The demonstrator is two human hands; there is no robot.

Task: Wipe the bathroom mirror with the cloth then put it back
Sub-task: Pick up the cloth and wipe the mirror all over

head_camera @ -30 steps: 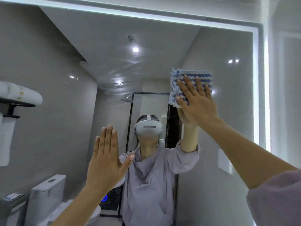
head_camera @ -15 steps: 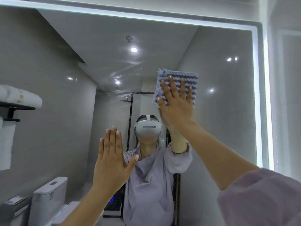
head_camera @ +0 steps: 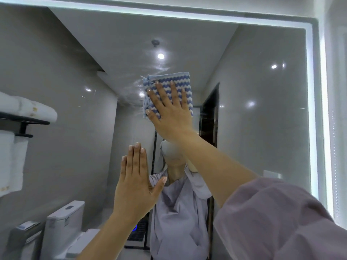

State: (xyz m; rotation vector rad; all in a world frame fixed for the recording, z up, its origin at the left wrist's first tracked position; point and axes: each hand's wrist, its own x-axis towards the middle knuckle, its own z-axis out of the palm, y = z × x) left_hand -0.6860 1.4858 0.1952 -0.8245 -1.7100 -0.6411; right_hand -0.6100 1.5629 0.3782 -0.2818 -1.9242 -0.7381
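Note:
A large bathroom mirror [head_camera: 253, 128] with a lit white border fills the view. A folded cloth [head_camera: 180, 80] with blue and white wavy stripes lies flat against the glass a little above the middle. My right hand [head_camera: 170, 113] presses the cloth to the mirror with straight, spread fingers. Lower and to the left, my left hand [head_camera: 134, 182] is held up flat, fingers straight and together, palm toward the glass. Whether it touches the glass I cannot tell. Faint smears show on the glass around the cloth.
The mirror reflects a person in a lilac top, a white toilet [head_camera: 62, 228] at the lower left, and a black shelf [head_camera: 24, 121] with rolled white towels at the left. The lit strip [head_camera: 323, 109] marks the mirror's right edge, with a white wall beyond it.
My right hand has slid the cloth leftward across the mirror, from the right of centre to about the centre. My left hand has stayed raised and flat in about the same place.

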